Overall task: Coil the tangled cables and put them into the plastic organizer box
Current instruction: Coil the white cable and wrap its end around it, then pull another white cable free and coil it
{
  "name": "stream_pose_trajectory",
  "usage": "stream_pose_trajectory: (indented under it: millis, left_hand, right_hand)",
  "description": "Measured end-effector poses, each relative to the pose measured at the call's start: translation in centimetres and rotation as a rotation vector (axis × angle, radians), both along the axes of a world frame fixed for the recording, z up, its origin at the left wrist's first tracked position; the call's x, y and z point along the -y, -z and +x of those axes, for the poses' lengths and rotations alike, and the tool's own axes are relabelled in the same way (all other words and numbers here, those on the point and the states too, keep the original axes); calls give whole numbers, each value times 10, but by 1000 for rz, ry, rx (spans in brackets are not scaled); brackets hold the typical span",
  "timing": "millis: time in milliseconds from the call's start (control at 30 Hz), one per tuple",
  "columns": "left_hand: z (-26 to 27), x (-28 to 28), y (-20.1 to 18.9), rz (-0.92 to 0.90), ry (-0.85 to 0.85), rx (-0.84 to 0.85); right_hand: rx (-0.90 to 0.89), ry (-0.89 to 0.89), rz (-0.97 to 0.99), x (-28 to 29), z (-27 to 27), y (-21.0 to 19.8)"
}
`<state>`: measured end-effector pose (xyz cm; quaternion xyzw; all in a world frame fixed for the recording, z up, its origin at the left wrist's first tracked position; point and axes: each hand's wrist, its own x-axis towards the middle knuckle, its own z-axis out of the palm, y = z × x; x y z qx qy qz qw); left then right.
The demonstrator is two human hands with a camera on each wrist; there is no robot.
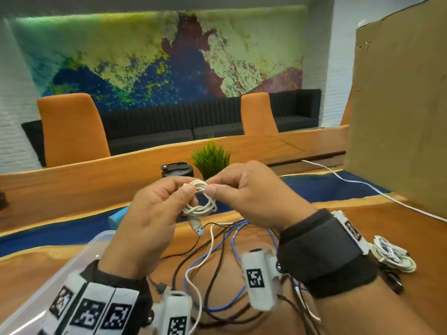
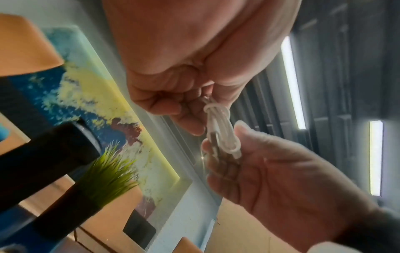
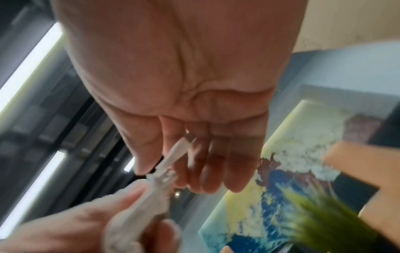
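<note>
Left hand (image 1: 150, 221): thumb and fingers pinch the white coiled cable (image 1: 199, 199), held above the desk (image 1: 362, 228)
Right hand (image 1: 251, 194): pinches the top of the same coil
Cable plug (image 1: 197, 226): hangs below the coil
Loose cables (image 1: 217, 257): black, blue and white, tangled on the desk under the hands
Organizer box (image 1: 79, 257): clear plastic, lower left
Second coil (image 1: 391, 257): white, at right on the desk

The room is evenly bright; white ceiling light strips (image 2: 292, 82) glare in both wrist views — the right wrist view is motion-blurred; the head view bends at its edges.
</note>
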<state>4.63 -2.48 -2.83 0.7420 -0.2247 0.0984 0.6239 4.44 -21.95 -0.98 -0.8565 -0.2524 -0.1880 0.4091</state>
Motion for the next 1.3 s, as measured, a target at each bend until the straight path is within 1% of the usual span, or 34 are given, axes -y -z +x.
stream_pose_trajectory:
  millis: [100, 133, 200, 333, 400, 500, 567, 633, 700, 767, 833, 900, 1033, 1133, 1167, 1233, 1267, 1300]
  left_hand:
    - [-9, 1, -8, 9, 23, 36]
    - [-10, 1, -10, 18, 48, 41]
    - [-11, 3, -13, 46, 71, 71]
    - [-4, -1, -12, 130, 13, 85]
    - [0, -7, -10, 183, -3, 109]
    - [-1, -18, -9, 268, -13, 143]
    - [-5, -19, -10, 333, -2, 161]
    - [-10, -18, -12, 420, 4, 184]
    - [-14, -18, -15, 522, 3, 204]
    - [-17, -19, -17, 574, 9, 212]
    - [-19, -20, -22, 625, 6, 216]
    - [-21, -20, -27, 670, -1, 225]
    - [-21, -23, -33, 714, -44, 187]
    - [-19, -29, -36, 737, -89, 202]
    - [-18, -31, -36, 743, -102, 200]
    - [-16, -34, -35, 758, -118, 203]
    - [-16, -33, -35, 760, -119, 205]
    - [-16, -33, -34, 756, -115, 207]
  right_hand:
    - [-84, 5, 160, -10, -10, -9]
    - [-94, 21, 177, -10, -12, -10]
    - [-102, 80, 172, -1, -16, -13]
    - [-107, 278, 163, 42, -28, -28]
    - [-160, 409, 115, 76, -34, -38]
    - [-283, 598, -74, 130, -40, -44]
    - [-391, 727, -180, 164, -40, -36]
    - [-524, 819, -264, 193, -45, -23]
    - [-656, 848, -334, 210, -52, -9]
    - [-781, 825, -375, 216, -55, 8]
    - [-890, 766, -378, 215, -54, 28]
    - [-948, 724, -355, 214, -51, 43]
    - [-992, 708, -349, 216, -41, 50]
    - [-994, 731, -458, 213, -39, 46]
    - [-955, 752, -518, 211, -39, 42]
    - [-815, 804, -639, 205, -38, 31]
    - [-732, 804, -679, 200, -39, 23]
    - [-671, 765, -693, 193, -41, 16]
